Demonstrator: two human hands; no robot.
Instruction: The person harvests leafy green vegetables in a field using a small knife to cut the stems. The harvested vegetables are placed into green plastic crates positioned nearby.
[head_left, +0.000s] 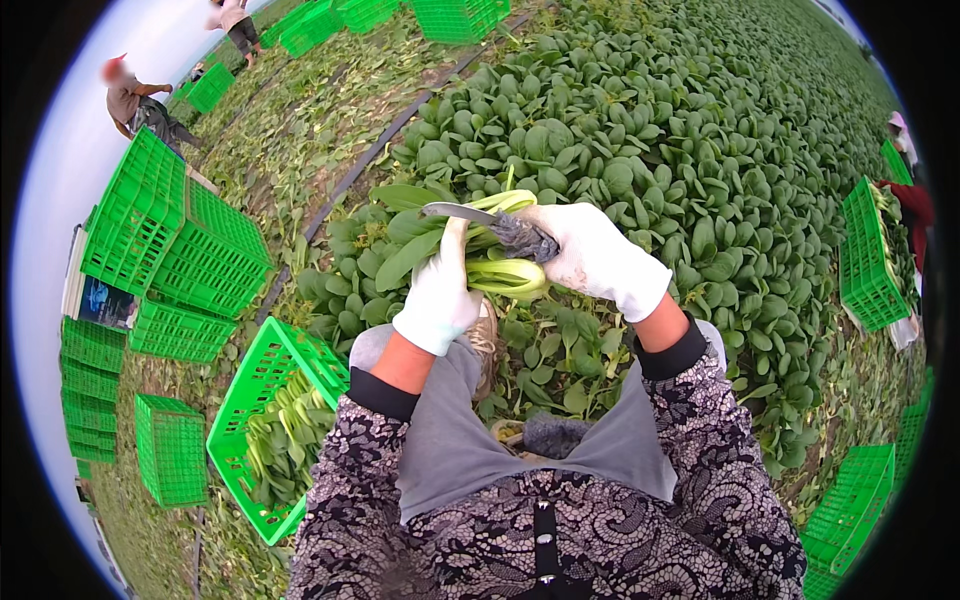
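White knit gloves cover both hands. My left hand (441, 296) grips leafy greens with pale green stems (506, 276), their leaves pointing left and their stem bases towards my right hand. My right hand (596, 255) is closed around the grey-wrapped handle (525, 238) of a knife, whose curved blade (459, 212) points left over the greens and the left thumb. Beside my left forearm, a green plastic crate (244, 382) holds many cut greens (289, 427). Dense rows of growing greens (622, 172) lie in front of me.
Stacked green crates (172, 240) stand at left, with another crate (171, 450) below them. A black drip hose (360, 165) crosses the leaf-strewn ground. A person (142, 105) is at upper left. At right, a filled crate (870, 259) stands beside a person's red sleeve (911, 214).
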